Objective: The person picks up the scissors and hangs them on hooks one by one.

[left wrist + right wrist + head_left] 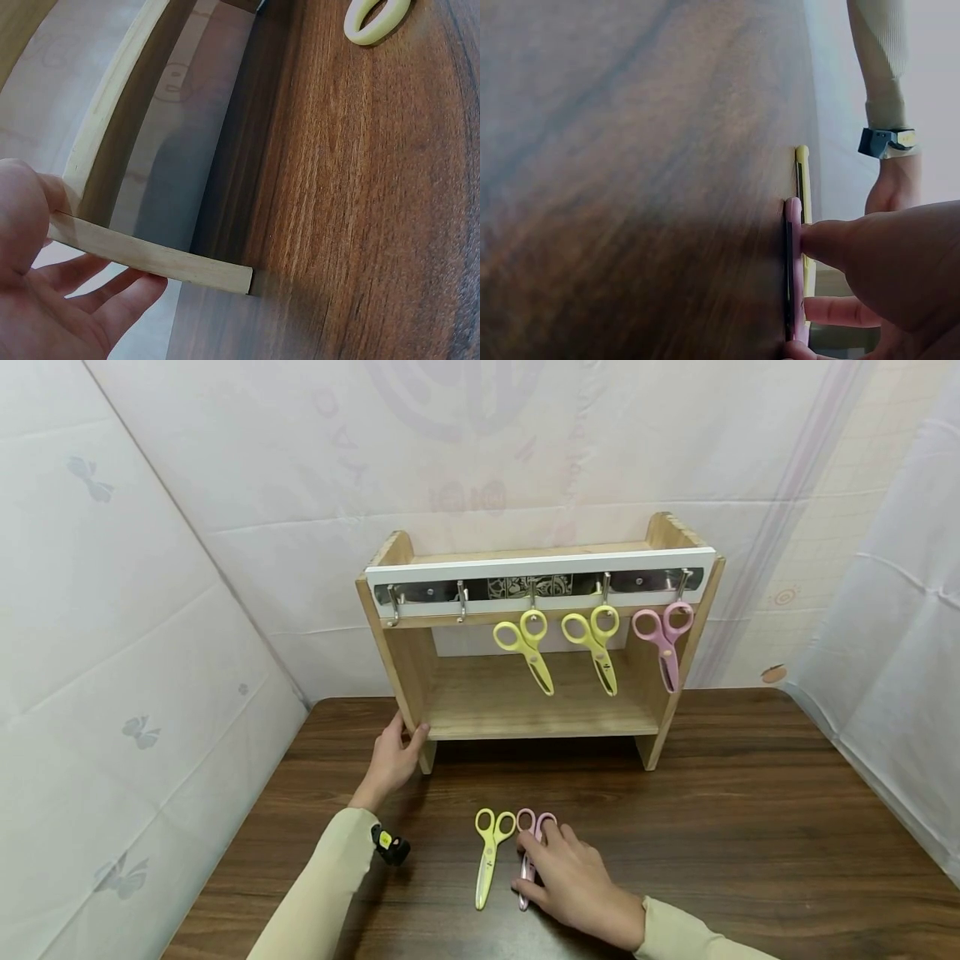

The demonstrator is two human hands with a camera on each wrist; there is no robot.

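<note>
L sleeve (311, 897), long & pale, is nearest the cam. On the far L hangs white cloth (150, 610) w/ soft grey bows. A black band (390, 846) w/ a yel spot is on the L wrist. L hand (392, 764) is clamped on the L side of the wood shelf (480, 702), thumb on the inner face, other fingers on the outer face. The shelf stands on the brown table (750, 827). Up high, a white bar (435, 572) w/ 5 metal hooks (393, 606) goes across it. In front of the shelf lie flat yel scissors (489, 860), loops toward the shelf. Hook no. 3 from L has hung yel scissors (532, 652), tips down. Just R of the yel pair on the table lie flat pink scissors (527, 868). R hand (572, 881) is over them, thumb & fingers touching; can't tell if it's pinching or just resting. Hook no. 4 has more yel scissors (600, 656), & no. 5, at the R end, has hung pink scissors (666, 643).
</note>
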